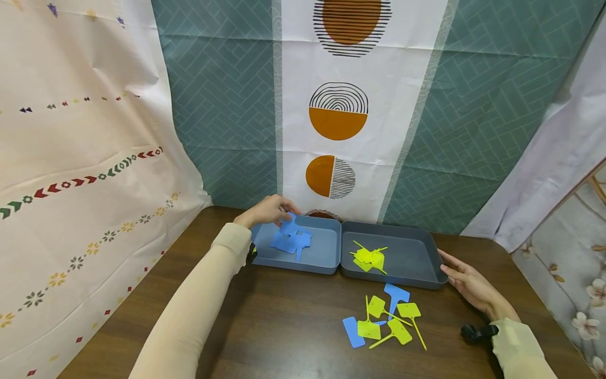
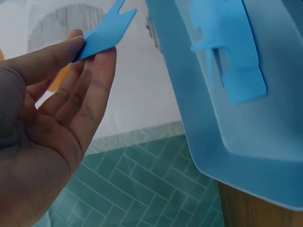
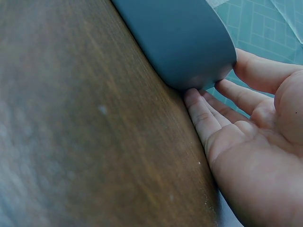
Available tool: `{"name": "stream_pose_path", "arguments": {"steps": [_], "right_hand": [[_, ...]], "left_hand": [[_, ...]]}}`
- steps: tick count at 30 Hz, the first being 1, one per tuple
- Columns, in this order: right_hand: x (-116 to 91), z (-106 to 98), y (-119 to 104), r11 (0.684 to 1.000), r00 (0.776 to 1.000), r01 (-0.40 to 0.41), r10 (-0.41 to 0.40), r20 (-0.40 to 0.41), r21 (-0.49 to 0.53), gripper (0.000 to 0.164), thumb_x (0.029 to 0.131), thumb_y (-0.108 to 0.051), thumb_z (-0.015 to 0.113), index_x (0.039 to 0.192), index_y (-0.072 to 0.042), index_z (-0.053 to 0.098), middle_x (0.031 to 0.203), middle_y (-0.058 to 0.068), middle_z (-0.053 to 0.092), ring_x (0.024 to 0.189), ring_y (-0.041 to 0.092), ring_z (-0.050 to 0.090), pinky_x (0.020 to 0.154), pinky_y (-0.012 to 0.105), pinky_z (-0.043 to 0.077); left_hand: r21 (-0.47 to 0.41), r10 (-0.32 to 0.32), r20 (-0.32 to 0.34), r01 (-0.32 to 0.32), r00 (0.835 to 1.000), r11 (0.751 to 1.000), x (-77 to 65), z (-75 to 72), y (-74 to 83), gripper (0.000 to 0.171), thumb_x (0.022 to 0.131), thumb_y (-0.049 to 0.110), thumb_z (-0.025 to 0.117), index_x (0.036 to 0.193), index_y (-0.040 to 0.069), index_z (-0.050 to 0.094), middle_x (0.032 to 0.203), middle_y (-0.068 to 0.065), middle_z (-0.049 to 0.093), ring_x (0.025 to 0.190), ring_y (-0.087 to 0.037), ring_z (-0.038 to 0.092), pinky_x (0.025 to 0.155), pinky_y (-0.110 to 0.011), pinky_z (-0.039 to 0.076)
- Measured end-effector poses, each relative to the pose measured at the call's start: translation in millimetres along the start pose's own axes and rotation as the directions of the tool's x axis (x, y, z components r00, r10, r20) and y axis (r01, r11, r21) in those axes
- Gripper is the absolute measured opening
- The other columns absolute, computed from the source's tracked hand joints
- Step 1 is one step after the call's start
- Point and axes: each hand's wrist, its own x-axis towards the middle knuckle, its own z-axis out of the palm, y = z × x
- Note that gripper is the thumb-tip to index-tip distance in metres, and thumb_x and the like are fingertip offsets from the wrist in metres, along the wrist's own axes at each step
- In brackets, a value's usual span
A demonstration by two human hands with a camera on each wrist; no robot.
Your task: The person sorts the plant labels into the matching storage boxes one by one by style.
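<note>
My left hand (image 1: 269, 210) pinches a blue T-shaped plant label (image 2: 105, 35) between thumb and fingers, above the far side of the blue tray (image 1: 326, 258). Inside that tray lies a small heap of blue plant labels (image 1: 295, 242). With fairly straight fingers, my right hand (image 1: 475, 282) touches the right end of the dark grey tray (image 1: 416, 263); in the right wrist view its fingertips rest against the tray's corner (image 3: 199, 56). Yellow plant labels (image 1: 370, 259) are piled in the left part of the grey tray.
On the brown table (image 1: 284, 326), in front of the grey tray, several yellow labels (image 1: 399, 331) lie mixed with blue ones (image 1: 354, 332), some overlapping. The two trays stand side by side. Behind them hangs a patterned curtain (image 1: 227, 105).
</note>
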Motion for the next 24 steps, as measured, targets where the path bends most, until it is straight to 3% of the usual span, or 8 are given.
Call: {"name": "stream_pose_path", "arguments": {"steps": [10,16,24], "right_hand": [[0,4,-3,1.000,1.000,0.020,-0.020,0.002,0.015,0.064,0.115,-0.014,0.037,0.166,-0.003,0.000,0.174,0.016,-0.005,0.131,-0.017,0.041,0.099,0.008,0.038],[0,3,-2,1.000,1.000,0.010,-0.010,0.000,0.003,0.065,0.115,-0.015,0.037,0.166,-0.003,-0.001,0.173,0.017,-0.007,0.128,-0.019,0.040,0.099,0.008,0.039],[1,2,0,0.999,0.999,0.036,-0.036,0.002,0.018,0.064,0.115,-0.013,0.036,0.165,-0.001,-0.001,0.174,0.012,0.002,0.132,-0.014,0.043,0.101,0.009,0.039]], "left_hand": [[0.129,-0.118,0.064,0.109,0.991,0.986,11.8,-1.3,-5.6,0.021,0.101,0.002,0.064,0.119,0.003,0.076,0.127,-0.016,0.070,0.113,-0.029,0.065,0.088,-0.039,0.059],[0.252,-0.124,0.036,0.111,0.992,0.961,13.9,-5.5,1.2,0.023,0.103,0.005,0.062,0.122,0.005,0.075,0.122,-0.014,0.071,0.113,-0.029,0.063,0.095,-0.039,0.055],[0.233,-0.104,0.056,0.089,0.993,0.968,16.5,-8.4,7.1,0.023,0.104,0.008,0.062,0.124,0.007,0.074,0.118,-0.013,0.073,0.101,-0.025,0.068,0.089,-0.040,0.058]]}}
